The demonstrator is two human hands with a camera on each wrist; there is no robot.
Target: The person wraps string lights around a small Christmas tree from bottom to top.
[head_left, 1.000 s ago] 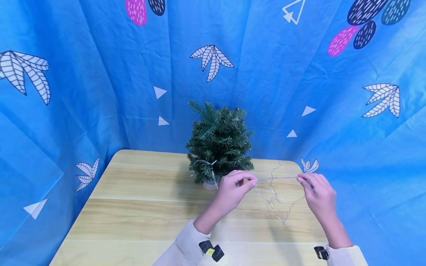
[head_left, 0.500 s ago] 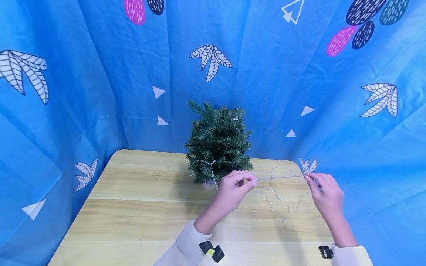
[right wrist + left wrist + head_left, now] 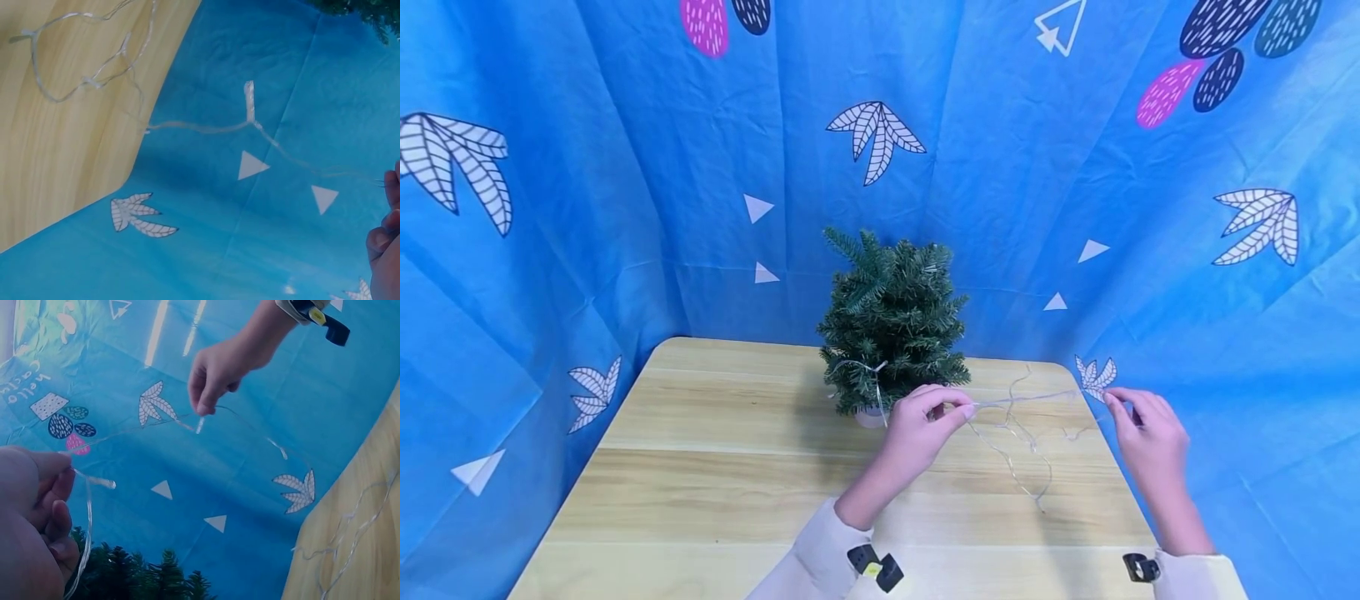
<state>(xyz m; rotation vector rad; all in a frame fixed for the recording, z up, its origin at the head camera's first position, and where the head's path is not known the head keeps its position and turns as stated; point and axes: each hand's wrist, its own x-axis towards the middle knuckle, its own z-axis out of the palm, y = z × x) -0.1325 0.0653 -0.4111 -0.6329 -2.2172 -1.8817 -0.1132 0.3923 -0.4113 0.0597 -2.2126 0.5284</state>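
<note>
A string of fairy lights [image 3: 1039, 498] on thin clear wire runs between the hands and trails down in loops to the table. My left hand [image 3: 923, 427] pinches the wire in front of the small artificial Christmas tree [image 3: 895, 317]. A little bulb [image 3: 103, 482] sticks out beside its fingertips in the left wrist view. Farther right, my right hand [image 3: 1152, 442] pinches the string between thumb and forefinger, with another bulb [image 3: 200, 425] just under the fingertips. One part of the string [image 3: 878, 387] hangs on the tree's lower front branches and leads down behind the left hand.
The tree's pale base [image 3: 871, 419] stands toward the back of a light wooden table [image 3: 700, 483]. A blue patterned curtain [image 3: 1000, 208] surrounds the table at the back and sides. The right hand is out past the table's right edge.
My right hand has moved to the right, past the table edge, and more wire now stretches between the hands. The left hand has stayed nearly still by the tree.
</note>
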